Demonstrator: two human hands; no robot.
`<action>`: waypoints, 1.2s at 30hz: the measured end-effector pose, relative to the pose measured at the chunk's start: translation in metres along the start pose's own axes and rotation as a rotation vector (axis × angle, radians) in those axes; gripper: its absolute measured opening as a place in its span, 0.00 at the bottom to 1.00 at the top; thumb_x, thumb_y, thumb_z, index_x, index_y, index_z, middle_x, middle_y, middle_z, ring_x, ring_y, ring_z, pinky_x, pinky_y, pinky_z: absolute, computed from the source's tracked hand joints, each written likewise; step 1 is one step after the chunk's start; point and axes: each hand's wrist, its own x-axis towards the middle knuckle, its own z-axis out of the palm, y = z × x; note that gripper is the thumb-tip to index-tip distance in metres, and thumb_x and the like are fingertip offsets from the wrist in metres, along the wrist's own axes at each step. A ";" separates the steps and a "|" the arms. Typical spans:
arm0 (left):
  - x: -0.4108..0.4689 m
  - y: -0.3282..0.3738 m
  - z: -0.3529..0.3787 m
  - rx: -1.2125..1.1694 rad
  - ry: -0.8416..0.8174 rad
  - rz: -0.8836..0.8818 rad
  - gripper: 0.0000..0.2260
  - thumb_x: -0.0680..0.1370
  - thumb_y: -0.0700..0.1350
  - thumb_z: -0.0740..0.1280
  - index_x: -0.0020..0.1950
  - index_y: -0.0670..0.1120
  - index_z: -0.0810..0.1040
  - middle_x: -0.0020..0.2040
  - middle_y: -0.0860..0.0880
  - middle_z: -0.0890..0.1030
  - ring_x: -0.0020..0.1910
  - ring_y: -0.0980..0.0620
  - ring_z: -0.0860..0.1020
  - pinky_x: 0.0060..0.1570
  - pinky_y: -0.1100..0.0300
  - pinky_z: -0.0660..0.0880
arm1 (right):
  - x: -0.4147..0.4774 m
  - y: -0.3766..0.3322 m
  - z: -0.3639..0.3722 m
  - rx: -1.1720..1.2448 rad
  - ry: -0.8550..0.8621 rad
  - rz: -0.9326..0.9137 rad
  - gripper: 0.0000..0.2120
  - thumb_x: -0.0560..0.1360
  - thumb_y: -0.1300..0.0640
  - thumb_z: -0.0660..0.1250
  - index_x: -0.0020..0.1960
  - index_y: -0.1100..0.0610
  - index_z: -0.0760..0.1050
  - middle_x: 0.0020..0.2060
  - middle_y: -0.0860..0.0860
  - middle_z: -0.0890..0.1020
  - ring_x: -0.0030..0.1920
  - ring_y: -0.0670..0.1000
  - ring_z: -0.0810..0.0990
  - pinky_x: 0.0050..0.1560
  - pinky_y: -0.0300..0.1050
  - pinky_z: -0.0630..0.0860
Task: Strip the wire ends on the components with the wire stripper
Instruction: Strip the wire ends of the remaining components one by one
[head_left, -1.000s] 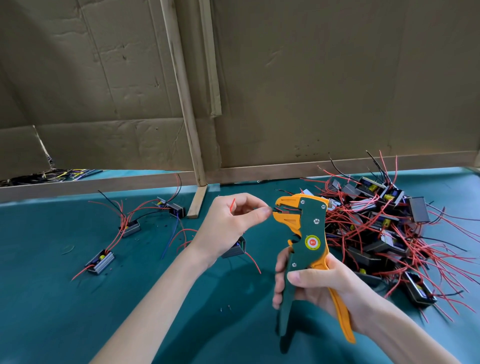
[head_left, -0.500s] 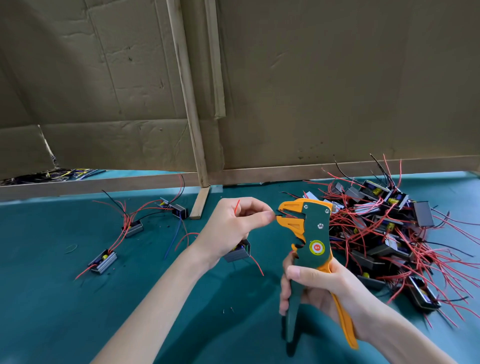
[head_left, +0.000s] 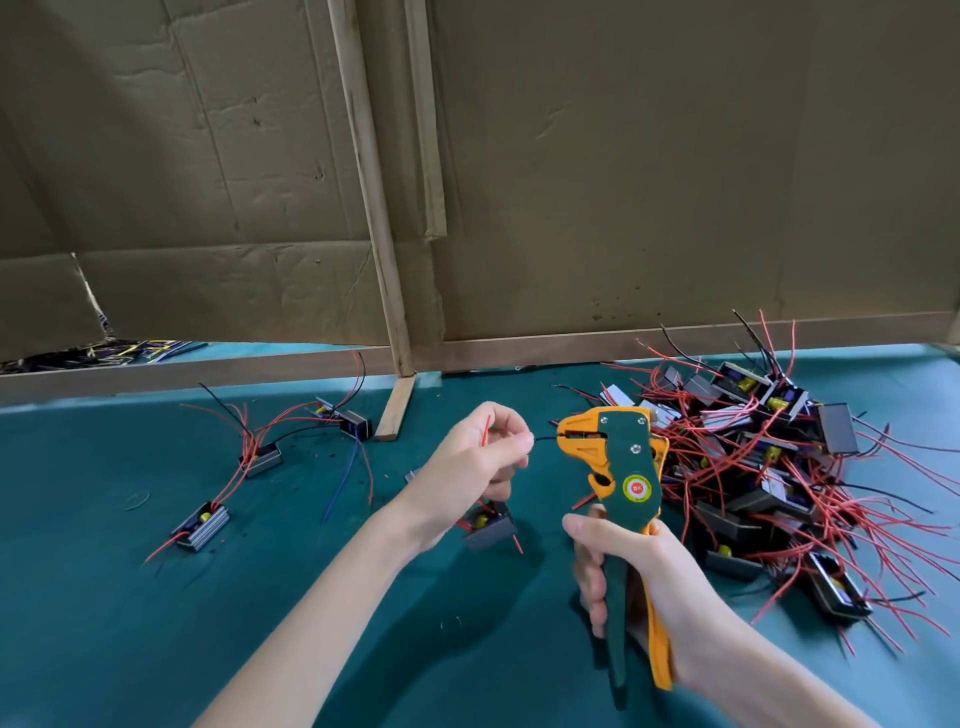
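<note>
Right now the black wire (head_left: 543, 439) runs level into the orange jaws of the wire stripper (head_left: 621, 467), which I hold upright above the surface (head_left: 156, 623). My left hand (head_left: 467, 462), just left of the stripper, pinches that wire between thumb and forefinger with the other fingers curled in. A red wire (head_left: 487, 430) pokes up out of the same grip. The component (head_left: 488, 527) these wires belong to sits under that hand, down and left of the stripper's head. I cannot tell whether it touches the surface. My right hand (head_left: 634, 577) is wrapped around both handles below the head. The handles sit close together, so I judge the squeeze is on or nearly so. Whether any insulation has come off is too small to see.

Well to the left of the stripper, three components (head_left: 262, 460) lie apart with their leads spread. I take these as finished, though their wire ends are too small to check. Just right of the stripper, a big pile of components (head_left: 769, 457) in a tangle of red and black leads looks untouched. By my reckoning the job is early: a few done, one in hand, most waiting. A cardboard wall (head_left: 675, 156) stands behind the stripper.
</note>
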 end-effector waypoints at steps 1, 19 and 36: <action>0.000 -0.002 0.001 -0.022 -0.022 -0.011 0.04 0.81 0.41 0.61 0.46 0.44 0.70 0.35 0.52 0.72 0.29 0.57 0.63 0.29 0.67 0.62 | 0.000 -0.001 -0.002 0.006 -0.005 -0.009 0.16 0.63 0.52 0.73 0.28 0.58 0.69 0.24 0.59 0.71 0.21 0.55 0.69 0.25 0.44 0.69; 0.001 0.013 -0.010 0.148 0.054 0.169 0.09 0.82 0.45 0.61 0.46 0.45 0.78 0.33 0.54 0.77 0.27 0.57 0.65 0.29 0.68 0.64 | 0.009 -0.001 -0.011 0.161 -0.386 -0.036 0.15 0.64 0.58 0.79 0.46 0.62 0.79 0.39 0.64 0.79 0.40 0.64 0.81 0.48 0.60 0.78; 0.006 -0.044 0.011 0.733 0.112 0.081 0.09 0.76 0.49 0.69 0.45 0.53 0.68 0.48 0.56 0.72 0.51 0.55 0.69 0.49 0.61 0.65 | 0.009 -0.010 -0.011 0.240 -0.171 -0.051 0.08 0.63 0.65 0.72 0.42 0.63 0.80 0.37 0.65 0.79 0.38 0.64 0.81 0.43 0.57 0.80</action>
